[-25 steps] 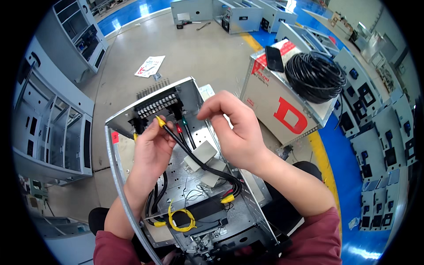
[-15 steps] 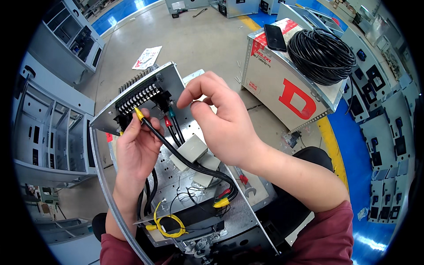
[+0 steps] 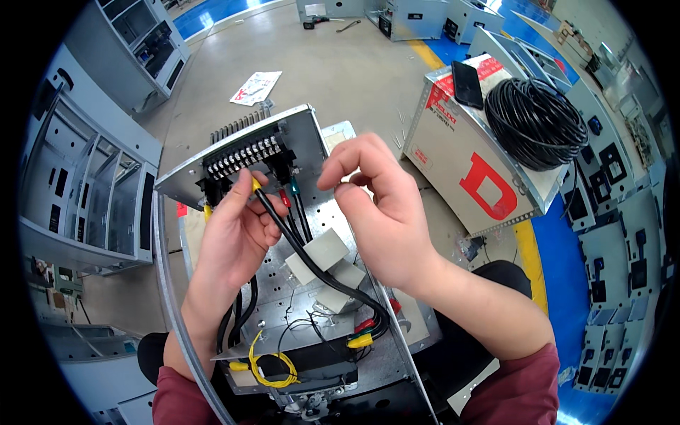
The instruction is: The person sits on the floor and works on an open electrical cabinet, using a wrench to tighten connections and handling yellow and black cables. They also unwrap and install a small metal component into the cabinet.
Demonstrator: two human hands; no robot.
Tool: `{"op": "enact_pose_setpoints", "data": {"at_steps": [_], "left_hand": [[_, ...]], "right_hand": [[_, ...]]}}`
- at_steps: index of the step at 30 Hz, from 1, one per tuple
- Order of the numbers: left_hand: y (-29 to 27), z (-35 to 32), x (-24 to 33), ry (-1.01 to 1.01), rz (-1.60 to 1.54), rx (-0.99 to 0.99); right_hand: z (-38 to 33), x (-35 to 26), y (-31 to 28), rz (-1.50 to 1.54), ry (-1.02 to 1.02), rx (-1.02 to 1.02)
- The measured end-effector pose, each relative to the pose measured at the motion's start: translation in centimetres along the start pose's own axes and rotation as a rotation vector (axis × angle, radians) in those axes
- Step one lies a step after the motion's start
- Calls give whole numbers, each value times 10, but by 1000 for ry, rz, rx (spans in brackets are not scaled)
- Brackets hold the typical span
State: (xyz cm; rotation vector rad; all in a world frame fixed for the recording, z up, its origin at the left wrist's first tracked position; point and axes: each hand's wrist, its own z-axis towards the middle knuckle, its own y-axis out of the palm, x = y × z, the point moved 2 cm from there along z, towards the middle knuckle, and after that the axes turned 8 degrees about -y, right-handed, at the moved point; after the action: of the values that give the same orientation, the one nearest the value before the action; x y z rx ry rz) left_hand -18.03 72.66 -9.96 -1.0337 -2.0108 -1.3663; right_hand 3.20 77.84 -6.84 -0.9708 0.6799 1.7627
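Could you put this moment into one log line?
left hand: holding yellow-tipped cable | right hand: raised, loosely curled | phone, coil: on box

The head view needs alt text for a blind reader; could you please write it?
A left hand holds a black cable near its yellow end over an open metal enclosure; the right hand hovers nearby, loosely curled.

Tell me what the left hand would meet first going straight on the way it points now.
Probably the terminal block, which lies just ahead of the left hand in this view; the depth between them is unclear.
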Motion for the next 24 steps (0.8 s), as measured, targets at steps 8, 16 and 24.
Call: {"op": "enact_pose_setpoints", "data": {"at_steps": [8,16,24], "left_hand": [[5,-2,-2,-7,-74,-157],[9,-3,-3,-30,52,-275],[14,6,-1,-169,71,-305]], "right_hand": [[1,-3,1,2,-27,-18],[0,-1,0,-12,-17,-44],[11,-32,-4,-578,-163,-250]]}}
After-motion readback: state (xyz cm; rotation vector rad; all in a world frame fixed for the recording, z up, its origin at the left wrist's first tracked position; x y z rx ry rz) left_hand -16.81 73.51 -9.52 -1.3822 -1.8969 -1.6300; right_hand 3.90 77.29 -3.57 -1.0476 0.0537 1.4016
